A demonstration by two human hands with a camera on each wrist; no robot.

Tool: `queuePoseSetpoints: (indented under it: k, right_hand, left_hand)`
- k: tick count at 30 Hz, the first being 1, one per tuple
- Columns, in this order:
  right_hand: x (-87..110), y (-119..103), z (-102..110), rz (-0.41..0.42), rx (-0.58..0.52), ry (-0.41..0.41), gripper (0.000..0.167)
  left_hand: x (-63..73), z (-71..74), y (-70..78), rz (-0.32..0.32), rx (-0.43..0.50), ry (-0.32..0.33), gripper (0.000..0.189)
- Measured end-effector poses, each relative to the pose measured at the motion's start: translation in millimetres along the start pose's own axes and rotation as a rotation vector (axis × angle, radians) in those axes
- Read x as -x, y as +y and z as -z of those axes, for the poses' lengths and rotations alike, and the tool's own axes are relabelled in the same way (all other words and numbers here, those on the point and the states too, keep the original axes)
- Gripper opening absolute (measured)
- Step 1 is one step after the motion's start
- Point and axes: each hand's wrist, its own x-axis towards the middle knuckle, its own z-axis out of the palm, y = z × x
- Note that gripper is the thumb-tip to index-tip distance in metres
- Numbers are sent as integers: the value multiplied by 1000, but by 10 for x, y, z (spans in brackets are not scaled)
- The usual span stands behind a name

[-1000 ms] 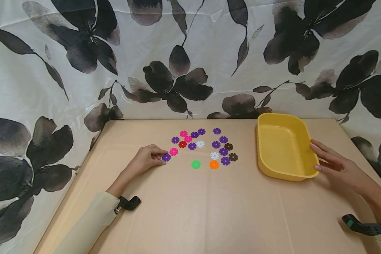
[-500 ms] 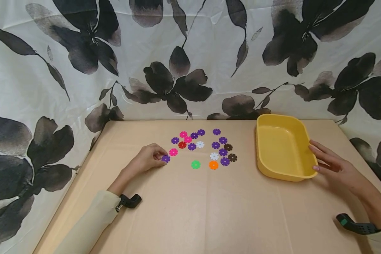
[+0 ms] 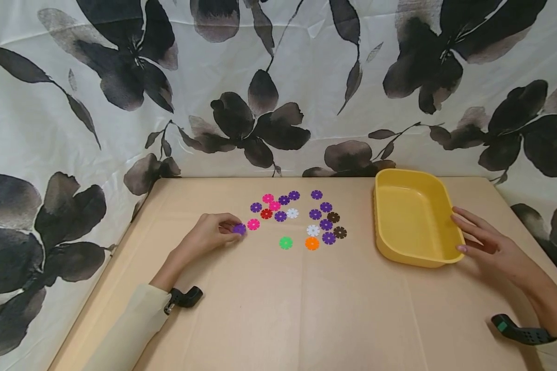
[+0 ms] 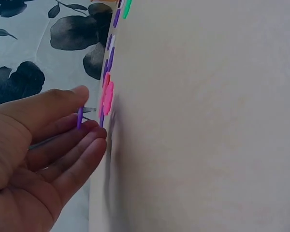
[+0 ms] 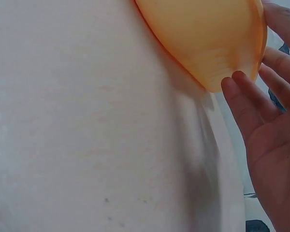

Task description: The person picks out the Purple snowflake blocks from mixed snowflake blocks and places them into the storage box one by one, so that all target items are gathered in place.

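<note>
My left hand (image 3: 213, 229) pinches a purple flower-shaped disc (image 3: 239, 229) between thumb and fingertips at the left end of a loose group of discs. In the left wrist view, that purple disc (image 4: 80, 117) stands edge-on between the thumb and fingers, off the table. A pink disc (image 3: 253, 224) lies just right of it. Over on the right, my right hand (image 3: 496, 250) holds the right side of a yellow plastic tray (image 3: 413, 257) by its rim. From the right wrist view, the fingertips (image 5: 239, 77) lie against the tray's outer wall (image 5: 203, 38).
Several more flat discs lie mid-table: purple ones, brown ones (image 3: 340, 233), white ones (image 3: 313, 230), a red one (image 3: 266, 213), a green one (image 3: 285, 242) and an orange one (image 3: 312, 243). A floral cloth (image 3: 329, 123) hangs behind the wooden table (image 3: 306, 309).
The purple disc in my left hand has shifted slightly left, away from the pink disc, and tipped up. My right hand and the tray have stayed about where they were.
</note>
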Motion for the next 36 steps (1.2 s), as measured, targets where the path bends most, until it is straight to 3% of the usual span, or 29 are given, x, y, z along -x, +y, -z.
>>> queuePoseSetpoints:
  k: [4,9,15,24,30,36]
  right_hand:
    - [8,-12,7,3,-5,1,70]
    - [12,-24,5,-53,24,7,69]
    - [11,-26,13,-96,22,2,68]
    - [12,-23,5,-83,12,-6,67]
    - [7,-14,6,-73,8,-8,68]
    - [10,-2,4,-85,17,-5,68]
  left_hand:
    - [14,10,25,4,17,36,34]
    - [29,35,109,-4,74,76,34]
    - [29,39,183,-45,119,95,35]
    - [55,26,308,-99,177,101,37]
    - [38,29,390,-176,142,129,35]
    - [0,26,459,-213,115,146,37]
